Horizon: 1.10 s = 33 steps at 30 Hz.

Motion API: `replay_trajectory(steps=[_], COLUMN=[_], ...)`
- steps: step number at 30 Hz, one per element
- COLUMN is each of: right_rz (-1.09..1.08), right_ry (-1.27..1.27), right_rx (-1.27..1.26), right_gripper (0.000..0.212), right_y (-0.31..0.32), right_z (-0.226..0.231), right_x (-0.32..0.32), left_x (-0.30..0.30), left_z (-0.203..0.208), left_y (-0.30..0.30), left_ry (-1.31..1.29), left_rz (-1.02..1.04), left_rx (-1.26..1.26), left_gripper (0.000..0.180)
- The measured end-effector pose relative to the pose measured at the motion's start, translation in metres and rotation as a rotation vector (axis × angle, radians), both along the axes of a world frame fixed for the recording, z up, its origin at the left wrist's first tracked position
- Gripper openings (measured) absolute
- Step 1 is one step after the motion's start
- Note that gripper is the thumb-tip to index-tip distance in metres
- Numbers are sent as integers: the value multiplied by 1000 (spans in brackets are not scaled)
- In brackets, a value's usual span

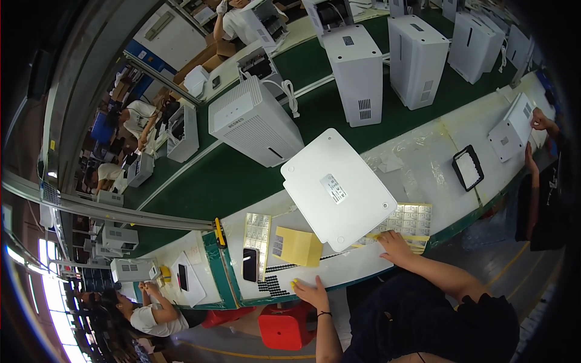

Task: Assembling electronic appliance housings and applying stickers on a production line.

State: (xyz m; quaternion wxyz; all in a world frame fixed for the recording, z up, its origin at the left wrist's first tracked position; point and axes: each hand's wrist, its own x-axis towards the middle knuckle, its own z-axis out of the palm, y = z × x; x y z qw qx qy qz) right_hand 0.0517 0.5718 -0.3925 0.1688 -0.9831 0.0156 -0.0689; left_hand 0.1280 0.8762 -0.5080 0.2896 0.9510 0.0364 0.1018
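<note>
A white box-shaped appliance (360, 175) stands on the bench in front of me, its flat face with a small printed label (333, 189) turned up. My right hand (394, 247) lies by its near corner, over a sheet of labels (414, 219), fingers stretched out. At the bench's front edge my left hand (313, 294) has its fingers spread, with yellow on a fingertip. Next to it lie rows of small black pads (273, 285). Just beyond are a yellow backing sheet (302, 247), a dark phone (250, 265) and another label sheet (257, 230).
Several white appliances (357, 78) stand along the green conveyor (242, 192) beyond the bench. A black frame (468, 168) lies to the right, where a co-worker's hands touch a white panel (513, 128). A yellow cutter (219, 233) is at left; a red stool (281, 327) stands below.
</note>
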Motion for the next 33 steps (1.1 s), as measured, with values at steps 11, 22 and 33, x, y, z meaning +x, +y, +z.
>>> replay_trajectory(steps=[11,22,33], right_rz=[-68,63,-187], right_ry=[182,566,622], right_rx=[-20,450,156], right_gripper=[41,25,34], right_y=[9,-26,-194], right_z=[-16,0,57], right_x=[21,25,-33], left_x=[1,7,38], left_z=[-2,59,54], left_y=[7,-17,-55], left_ry=[49,-75,-25], left_rz=[39,-630,-669], left_rx=[8,112,117], left_gripper=[86,43,41])
